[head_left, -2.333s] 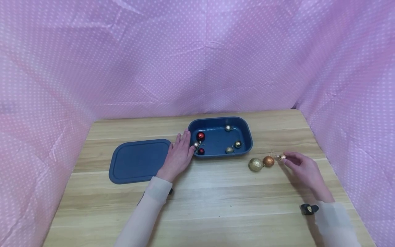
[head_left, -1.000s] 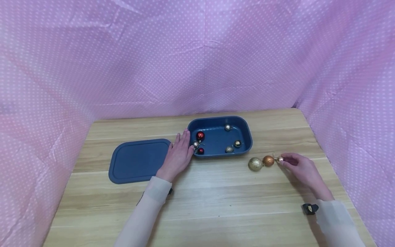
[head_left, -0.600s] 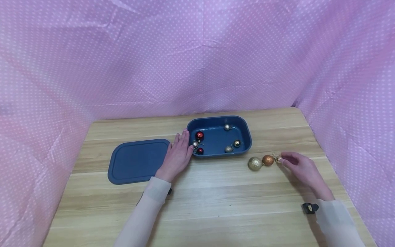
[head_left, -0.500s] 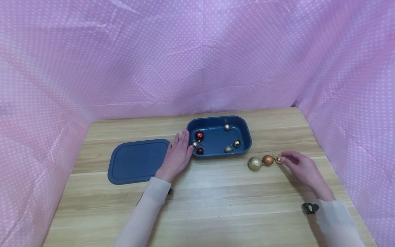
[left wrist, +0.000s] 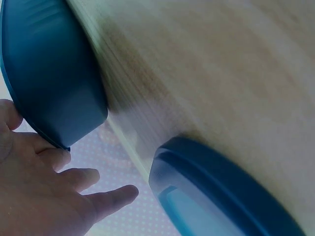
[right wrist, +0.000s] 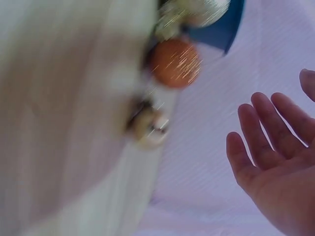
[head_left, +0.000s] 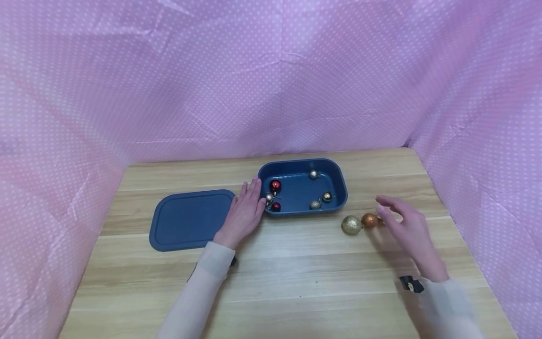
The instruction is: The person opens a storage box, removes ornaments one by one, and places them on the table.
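My left hand (head_left: 241, 214) lies with straight fingers against the left side of the blue box (head_left: 302, 213); the left wrist view shows its fingertips at the box (left wrist: 54, 73) rim. My right hand (head_left: 408, 230) is raised over the table's right part, fingers apart and nothing between them. Below it, a row of baubles runs to the right: a large gold glitter bauble (head_left: 351, 225), a copper bauble (head_left: 370, 220) and a small gold bauble (right wrist: 149, 129), which the hand mostly hides in the head view.
Inside the box are several small baubles, among them a red bauble (head_left: 275, 185) at the left and a gold bauble (head_left: 327, 197) at the right. A blue lid (head_left: 190, 221) lies left of the box on the wooden table (head_left: 296, 292). Pink dotted cloth (head_left: 271, 84) surrounds the table.
My right hand has set the small gold bauble beside the copper one, let go of it and lifted away a little to the left. My left hand has stayed at the box.
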`<state>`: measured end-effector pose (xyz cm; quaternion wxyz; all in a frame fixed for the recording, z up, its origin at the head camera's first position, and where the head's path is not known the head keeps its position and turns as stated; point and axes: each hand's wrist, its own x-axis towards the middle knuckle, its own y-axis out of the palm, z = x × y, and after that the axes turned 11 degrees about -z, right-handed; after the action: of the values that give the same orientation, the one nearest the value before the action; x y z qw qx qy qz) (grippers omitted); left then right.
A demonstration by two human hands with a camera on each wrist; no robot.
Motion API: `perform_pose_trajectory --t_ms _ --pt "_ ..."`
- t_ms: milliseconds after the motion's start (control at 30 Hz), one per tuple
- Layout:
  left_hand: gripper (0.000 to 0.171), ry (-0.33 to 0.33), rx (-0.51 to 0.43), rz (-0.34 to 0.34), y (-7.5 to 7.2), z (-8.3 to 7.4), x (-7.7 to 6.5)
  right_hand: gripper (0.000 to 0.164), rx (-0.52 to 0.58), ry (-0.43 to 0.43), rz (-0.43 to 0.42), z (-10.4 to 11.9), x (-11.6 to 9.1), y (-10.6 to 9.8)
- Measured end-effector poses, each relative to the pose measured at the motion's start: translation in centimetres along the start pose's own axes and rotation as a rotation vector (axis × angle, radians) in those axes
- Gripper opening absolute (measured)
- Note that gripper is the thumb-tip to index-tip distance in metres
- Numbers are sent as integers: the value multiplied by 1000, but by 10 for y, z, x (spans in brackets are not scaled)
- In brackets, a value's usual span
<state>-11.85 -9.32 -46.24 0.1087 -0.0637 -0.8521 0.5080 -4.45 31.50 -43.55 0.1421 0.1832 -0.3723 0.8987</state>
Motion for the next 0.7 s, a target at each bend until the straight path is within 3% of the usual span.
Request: perform_pose_trajectory --t_ms 133,300,433,700 --pt "62 -1 -11 8 -2 1 1 26 56 -62 -67 21 4 13" --pt "60 18 -21 13 -3 5 3 28 130 -134 -84 45 9 30" --pt "60 27 -37 19 -4 7 3 30 166 -181 -56 62 14 44" --pt "59 44 -51 21 -6 11 2 36 185 -228 78 87 30 70"
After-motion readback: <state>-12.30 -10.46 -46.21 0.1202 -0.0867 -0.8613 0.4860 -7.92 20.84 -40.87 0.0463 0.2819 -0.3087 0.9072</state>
